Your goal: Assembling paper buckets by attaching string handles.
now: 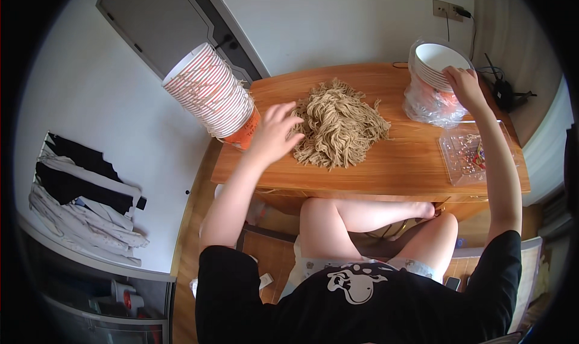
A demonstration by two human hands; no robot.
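Your left hand [274, 131] hovers open, fingers spread, over the left edge of the noodles [339, 125], its fingertips just reaching the strands; whether they actually touch, you cannot tell. The noodles lie in one loose tan heap at the middle of the wooden table [392, 169].

Your right hand [463, 86] is up at the far right corner, fingers curled onto the near rim of the top bowl [439, 57], a white one on a stack of bowls [431, 78]. That stack sits in crumpled clear plastic wrap [425, 105]. The grip looks light, fingertips on the rim rather than a full clasp.

At the table's left end a tall stack of red-striped paper cups [208, 93] leans over to the left, standing well apart from the bowls and just beside your left hand. Near your right forearm, a clear plastic tray [467, 154] with small colourful bits lies flat by the table's right edge.

Clothes [78, 193] are spread on a white surface far to your left.
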